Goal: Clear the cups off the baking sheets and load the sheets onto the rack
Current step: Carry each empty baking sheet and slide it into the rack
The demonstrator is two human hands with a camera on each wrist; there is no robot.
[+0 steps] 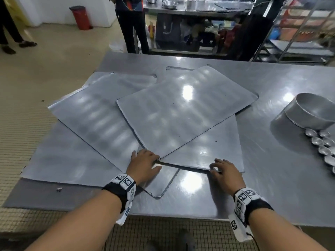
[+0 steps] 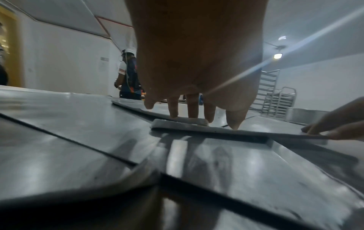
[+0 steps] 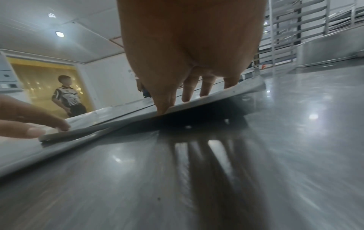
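Note:
Several bare metal baking sheets lie fanned and overlapping on the steel table (image 1: 272,87). The top sheet (image 1: 181,109) is skewed, with its near corner toward me. My left hand (image 1: 150,160) rests on that corner (image 2: 177,124) with fingers straight and the thumb on a lower sheet (image 1: 163,183). My right hand (image 1: 217,165) lies on the near edge of another lower sheet (image 1: 208,151), fingers on top and thumb tip at the rim (image 3: 163,109). That edge (image 3: 216,96) sits slightly above the tabletop. Small shiny cups (image 1: 322,145) are clustered at the table's right edge, off the sheets.
A large round metal pan (image 1: 311,113) stands beside the cups. A tall tray rack (image 1: 299,26) stands beyond the table at the back right, also visible as the rack (image 2: 271,93). A person (image 1: 132,24) stands behind the table, another (image 3: 67,96) by a doorway. A red bin (image 1: 81,17) is far left.

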